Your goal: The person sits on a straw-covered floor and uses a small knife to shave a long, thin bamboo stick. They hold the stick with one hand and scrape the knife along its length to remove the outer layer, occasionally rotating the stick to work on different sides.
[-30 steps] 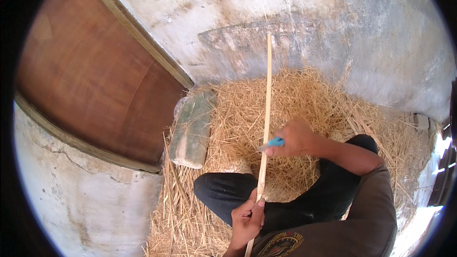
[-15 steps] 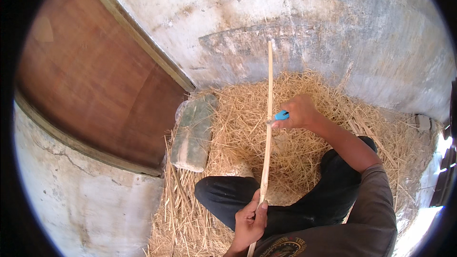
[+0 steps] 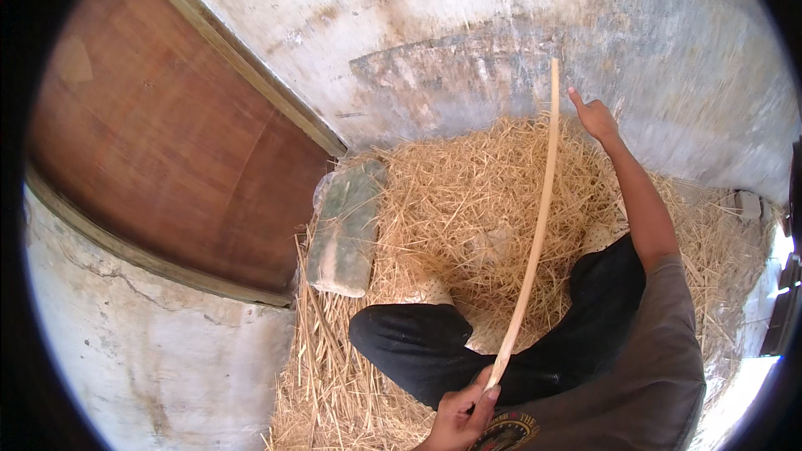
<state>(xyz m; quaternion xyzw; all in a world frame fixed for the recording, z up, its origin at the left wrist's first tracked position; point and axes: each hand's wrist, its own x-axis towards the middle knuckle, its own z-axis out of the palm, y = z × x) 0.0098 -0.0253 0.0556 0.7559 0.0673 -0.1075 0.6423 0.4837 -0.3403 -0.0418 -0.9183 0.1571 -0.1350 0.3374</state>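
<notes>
My left hand, low in the view, is closed around the lower end of a long, pale bamboo or wood strip. The strip slants up and away over my crossed legs, bowed slightly by the lens, with its far tip free in front of the wall. Off to the right of that tip, my right hand is held out at arm's length, apart from the strip. Its thumb points up and the other fingers look curled, mostly out of sight. The blue-handled cutting tool seen earlier is hidden from view now.
Loose straw and shavings cover the floor around my dark-trousered legs. A greenish slab-like block lies to the left, beside a brown door panel. A stained, pale wall stands close in front.
My right hand has moved from the strip's middle up and away to the far right. The strip's far end has swung right, and my left hand has shifted slightly right and nearer me.
</notes>
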